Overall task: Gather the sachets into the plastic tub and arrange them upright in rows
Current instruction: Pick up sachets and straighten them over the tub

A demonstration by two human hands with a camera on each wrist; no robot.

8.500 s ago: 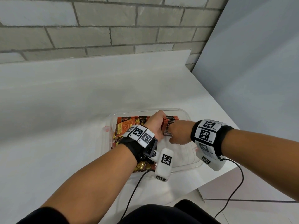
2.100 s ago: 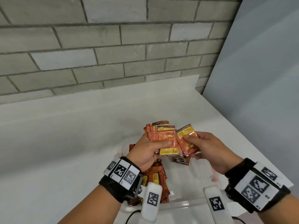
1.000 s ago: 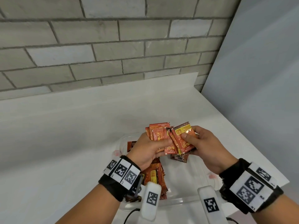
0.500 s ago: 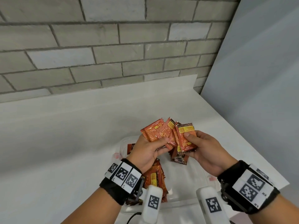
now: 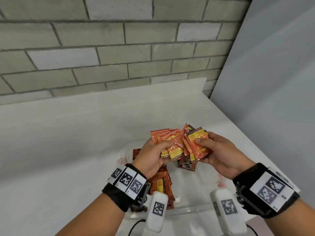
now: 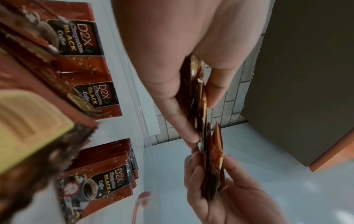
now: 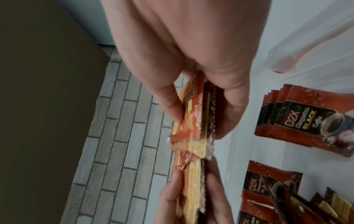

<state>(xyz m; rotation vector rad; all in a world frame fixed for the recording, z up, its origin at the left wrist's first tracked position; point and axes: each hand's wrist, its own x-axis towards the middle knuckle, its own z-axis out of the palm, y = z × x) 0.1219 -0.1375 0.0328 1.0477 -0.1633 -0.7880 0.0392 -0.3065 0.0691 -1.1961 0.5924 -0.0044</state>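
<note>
Above the clear plastic tub [image 5: 190,209], both hands hold a fanned bunch of red and orange coffee sachets [image 5: 172,142]. My left hand [image 5: 154,156] grips the left part of the bunch, thumb on top [image 6: 193,133]. My right hand [image 5: 214,154] pinches the right sachets [image 5: 198,145] between thumb and fingers [image 7: 193,121]. More sachets [image 5: 160,186] lie in the tub's left side under my left wrist. The wrist views show stacks of sachets [image 6: 107,174] [image 7: 306,119] lying on the tub floor.
The tub sits near the front right corner of a white counter [image 5: 68,150]. A grey brick wall [image 5: 119,48] rises behind and a pale panel [image 5: 272,82] stands at the right. The counter's right edge [image 5: 265,150] drops off close to the tub.
Earlier both hands were down in the tub; they have since lifted a bunch of sachets above it. Over the last second the bunch has fanned out, and the left part has tilted leftward.
</note>
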